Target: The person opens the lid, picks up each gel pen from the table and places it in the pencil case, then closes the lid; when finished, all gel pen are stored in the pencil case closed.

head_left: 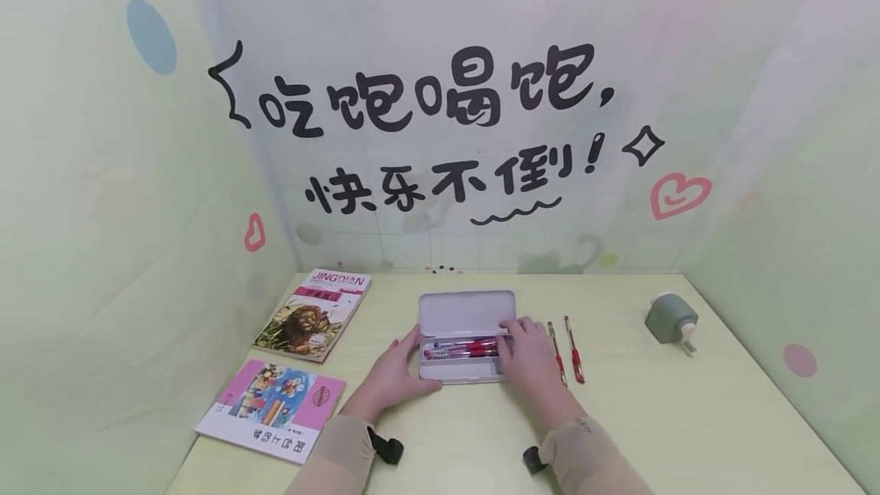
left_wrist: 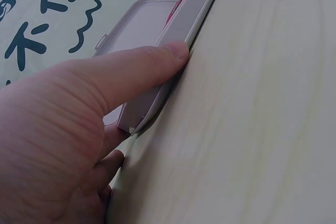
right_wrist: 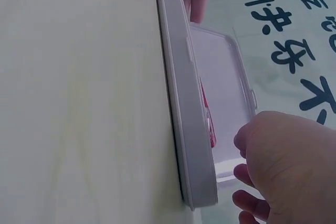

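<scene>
A pale metal pencil case (head_left: 433,370) lies on the table with its lid (head_left: 466,312) raised at the back. Several pens (head_left: 464,350) with red and blue parts lie lengthwise inside. My left hand (head_left: 393,379) grips the case's left end; in the left wrist view its thumb (left_wrist: 152,65) presses on the front wall. At the right end my right hand (head_left: 531,361) hovers over the tray, fingers loosely bent near the lid's lower right corner. In the right wrist view no pen shows in those fingers (right_wrist: 252,203), which partly hide the case's right end in the head view.
Two red-and-clear pens (head_left: 574,350) lie right of the case, beside my right hand. On the left are a magazine with a lion cover (head_left: 309,319) and a pink-and-white book (head_left: 271,411). A grey-green pump bottle (head_left: 670,318) lies at the back right. Printed curtains (head_left: 440,14) enclose the table.
</scene>
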{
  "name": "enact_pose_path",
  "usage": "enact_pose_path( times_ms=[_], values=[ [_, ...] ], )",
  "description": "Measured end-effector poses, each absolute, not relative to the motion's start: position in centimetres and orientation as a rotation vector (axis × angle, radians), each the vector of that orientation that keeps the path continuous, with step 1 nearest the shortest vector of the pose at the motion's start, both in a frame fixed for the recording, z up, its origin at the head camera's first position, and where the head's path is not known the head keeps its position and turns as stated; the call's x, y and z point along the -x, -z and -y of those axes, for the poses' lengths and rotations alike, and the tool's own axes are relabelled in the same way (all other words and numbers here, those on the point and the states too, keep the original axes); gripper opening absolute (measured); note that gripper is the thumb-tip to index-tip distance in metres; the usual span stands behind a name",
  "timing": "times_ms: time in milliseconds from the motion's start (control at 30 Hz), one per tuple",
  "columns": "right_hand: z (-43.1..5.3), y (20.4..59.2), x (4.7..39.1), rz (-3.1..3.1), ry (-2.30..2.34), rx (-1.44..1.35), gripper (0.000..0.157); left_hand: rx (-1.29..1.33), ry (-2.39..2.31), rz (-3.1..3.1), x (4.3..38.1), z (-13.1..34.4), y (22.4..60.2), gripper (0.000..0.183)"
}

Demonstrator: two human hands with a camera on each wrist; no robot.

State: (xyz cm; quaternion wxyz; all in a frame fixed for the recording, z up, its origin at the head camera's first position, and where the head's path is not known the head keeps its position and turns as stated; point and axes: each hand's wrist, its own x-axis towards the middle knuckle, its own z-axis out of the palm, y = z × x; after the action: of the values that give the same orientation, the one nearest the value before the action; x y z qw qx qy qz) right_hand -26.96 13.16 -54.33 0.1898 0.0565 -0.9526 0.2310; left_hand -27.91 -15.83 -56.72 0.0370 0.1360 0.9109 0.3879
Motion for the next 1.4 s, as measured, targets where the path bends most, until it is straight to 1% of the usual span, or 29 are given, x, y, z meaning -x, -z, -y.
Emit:
enact_pose_path(
  times_ms=[333,667,1100,1233,1400],
  values=[
    [-18.0,54.5,26.3,2.707,-0.739,0.02,0.041,-0.423,-1.204,-2.788,27.9,15.8,56.7,0.13],
    [-22.3,55.2,25.0,2.7,-0.74,0.166,0.044,-0.41,-1.197,-2.786,27.9,15.7,56.7,0.13],
    [-24.0,56.0,24.2,2.802,-0.811,0.293,0.055,-0.412,-1.18,-2.795,27.8,15.9,57.1,0.13],
    [-24.1,55.9,24.0,2.82,-0.77,0.305,0.054,-0.411,-1.18,-2.794,27.7,15.9,57.0,0.13],
    [-24.1,55.6,23.9,2.824,-0.755,0.306,0.045,-0.398,-1.183,-2.791,27.7,15.8,56.6,0.131]
  ],
)
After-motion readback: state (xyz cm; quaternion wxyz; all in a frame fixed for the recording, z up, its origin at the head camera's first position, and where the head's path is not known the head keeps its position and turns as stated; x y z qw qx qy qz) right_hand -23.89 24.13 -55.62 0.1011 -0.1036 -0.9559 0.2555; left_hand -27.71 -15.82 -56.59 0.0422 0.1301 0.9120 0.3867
